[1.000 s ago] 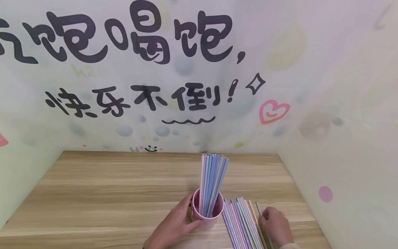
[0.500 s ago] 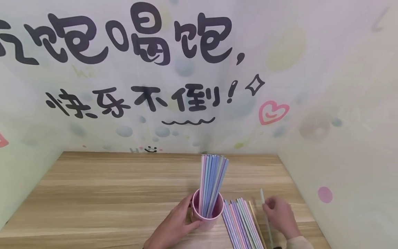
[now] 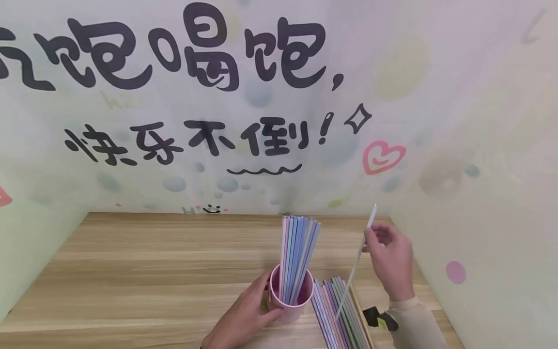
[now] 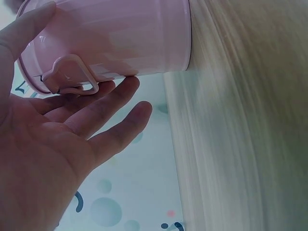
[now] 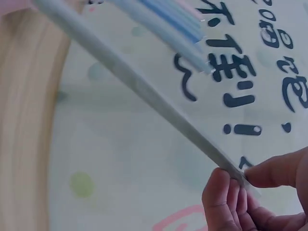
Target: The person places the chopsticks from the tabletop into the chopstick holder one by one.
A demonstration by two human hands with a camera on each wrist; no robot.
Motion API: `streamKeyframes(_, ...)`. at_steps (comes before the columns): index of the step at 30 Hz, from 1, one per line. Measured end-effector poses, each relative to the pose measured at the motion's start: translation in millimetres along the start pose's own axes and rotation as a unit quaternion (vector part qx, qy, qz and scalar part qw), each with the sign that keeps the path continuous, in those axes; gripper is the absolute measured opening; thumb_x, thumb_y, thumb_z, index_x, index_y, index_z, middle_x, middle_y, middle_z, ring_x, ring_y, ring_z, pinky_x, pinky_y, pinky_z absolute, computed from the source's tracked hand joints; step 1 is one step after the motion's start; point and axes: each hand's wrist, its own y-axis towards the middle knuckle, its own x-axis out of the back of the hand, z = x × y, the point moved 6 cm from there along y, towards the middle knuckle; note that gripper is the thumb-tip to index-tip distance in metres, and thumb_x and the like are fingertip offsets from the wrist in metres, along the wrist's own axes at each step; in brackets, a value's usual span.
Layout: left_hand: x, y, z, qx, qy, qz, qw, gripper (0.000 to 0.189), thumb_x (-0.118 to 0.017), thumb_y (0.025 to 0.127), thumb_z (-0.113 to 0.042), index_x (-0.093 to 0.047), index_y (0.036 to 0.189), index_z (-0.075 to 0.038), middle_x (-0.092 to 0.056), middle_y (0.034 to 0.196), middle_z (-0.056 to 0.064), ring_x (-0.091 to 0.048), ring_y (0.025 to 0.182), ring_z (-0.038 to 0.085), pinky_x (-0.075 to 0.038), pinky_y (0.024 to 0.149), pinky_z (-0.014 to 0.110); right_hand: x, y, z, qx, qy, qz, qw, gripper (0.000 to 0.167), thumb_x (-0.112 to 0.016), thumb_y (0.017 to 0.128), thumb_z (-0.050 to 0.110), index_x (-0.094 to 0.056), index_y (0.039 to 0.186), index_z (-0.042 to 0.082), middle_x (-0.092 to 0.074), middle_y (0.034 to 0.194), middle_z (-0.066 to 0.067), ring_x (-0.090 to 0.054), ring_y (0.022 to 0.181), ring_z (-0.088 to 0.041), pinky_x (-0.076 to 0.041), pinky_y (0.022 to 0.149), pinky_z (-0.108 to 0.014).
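My left hand point(image 3: 246, 312) holds a pink metal cup point(image 3: 285, 312) from its left side, with the thumb on the near side. The cup's small handle point(image 4: 91, 79) lies by the fingers in the left wrist view. Several blue, pink and lilac chopsticks point(image 3: 296, 257) stand in the cup, leaning slightly right. My right hand point(image 3: 392, 257) is raised at the right and pinches one pale green-white chopstick point(image 3: 358, 254) near its upper end between thumb and fingers. The held chopstick slants, its lower end over the loose ones. In the right wrist view, the fingertips point(image 5: 226, 187) pinch its end.
Right of the cup, a row of pastel chopsticks point(image 3: 337, 303) lies side by side on the wooden table point(image 3: 152, 271), with a yellow strip point(image 3: 363, 312) along its right edge. A printed wall point(image 3: 196, 184) closes the back; another wall point(image 3: 479, 218) stands on the right.
My right hand has picked up the pale chopstick from the table right of the row, then lifted it up and away, tilting its lower end leftward. My left hand stays on the cup.
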Motion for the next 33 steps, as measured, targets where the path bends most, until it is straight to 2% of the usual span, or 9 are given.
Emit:
streamKeyframes(3, -0.4, 0.7, 0.2, 0.002, -0.003, 0.004, 1.0, 0.085, -0.078, 0.086, -0.027, -0.03, 0.155, -0.016, -0.046, 0.15, 0.003, -0.046, 0.135, 0.025, -0.041, 0.11, 0.052, -4.6, 4.6, 15.9, 0.009, 0.044, -0.029, 0.9986, 0.013, -0.062, 0.094, 0.002, -0.063, 0.098, -0.009, -0.063, 0.083, -0.009, -0.064, 0.065, -0.009, -0.06, 0.059, -0.024)
streamKeyframes(6, -1.6, 1.8, 0.7, 0.005, -0.006, 0.009, 0.9999, 0.085, -0.077, 0.086, -0.027, -0.029, 0.155, -0.016, -0.045, 0.151, 0.002, -0.045, 0.136, 0.024, -0.04, 0.11, 0.051, -10.6, 7.4, 26.9, 0.014, 0.087, -0.052, 0.9948, 0.012, -0.062, 0.094, 0.001, -0.062, 0.097, -0.01, -0.062, 0.082, -0.01, -0.064, 0.063, -0.01, -0.06, 0.059, -0.024)
streamKeyframes(10, -1.8, 2.6, 0.8, 0.007, -0.006, 0.01, 0.9999, 0.085, -0.077, 0.086, -0.026, -0.029, 0.155, -0.015, -0.045, 0.151, 0.002, -0.044, 0.136, 0.025, -0.04, 0.111, 0.051, -23.7, 9.5, 37.3, 0.029, 0.103, -0.052, 0.9928, 0.012, -0.062, 0.095, 0.001, -0.061, 0.098, -0.011, -0.06, 0.084, -0.015, -0.063, 0.063, -0.011, -0.06, 0.059, -0.026)
streamKeyframes(15, -1.5, 1.3, 0.1, 0.007, -0.003, 0.009, 0.9999, 0.085, -0.077, 0.086, -0.027, -0.029, 0.155, -0.016, -0.045, 0.151, 0.003, -0.045, 0.136, 0.026, -0.041, 0.11, 0.053, -43.9, 3.4, 38.7, 0.034, 0.092, -0.021, 0.995, 0.011, -0.061, 0.094, -0.002, -0.06, 0.098, -0.012, -0.06, 0.086, -0.02, -0.062, 0.069, -0.011, -0.061, 0.06, -0.026)
streamKeyframes(24, -2.4, 2.2, 2.5, 0.009, -0.004, 0.01, 0.9999, 0.086, -0.078, 0.086, -0.027, -0.028, 0.156, -0.019, -0.046, 0.149, 0.001, -0.045, 0.135, 0.023, -0.041, 0.11, 0.05, -74.3, -18.3, 17.0, 0.025, 0.056, 0.023, 0.9979, 0.006, -0.064, 0.092, -0.002, -0.063, 0.095, -0.007, -0.062, 0.083, -0.016, -0.063, 0.074, -0.018, -0.062, 0.059, -0.032)
streamKeyframes(30, -0.5, 1.1, 1.8, 0.003, -0.002, 0.006, 1.0, 0.085, -0.078, 0.087, -0.029, -0.029, 0.155, -0.017, -0.046, 0.149, 0.001, -0.046, 0.135, 0.023, -0.042, 0.11, 0.049, -86.8, -30.8, 6.8, 0.024, 0.007, 0.052, 0.9983, 0.003, -0.064, 0.09, 0.0, -0.064, 0.091, -0.003, -0.063, 0.079, -0.011, -0.064, 0.072, -0.019, -0.059, 0.055, -0.024)
streamKeyframes(33, 0.3, 0.9, 1.1, -0.001, 0.002, 0.004, 1.0, 0.084, -0.077, 0.088, -0.031, -0.029, 0.155, -0.017, -0.046, 0.149, 0.001, -0.046, 0.135, 0.023, -0.042, 0.109, 0.05, -89.9, -35.3, 4.5, 0.033, -0.022, 0.053, 0.9978, 0.004, -0.067, 0.087, 0.001, -0.064, 0.089, -0.002, -0.063, 0.076, -0.008, -0.064, 0.07, -0.018, -0.057, 0.054, -0.023)
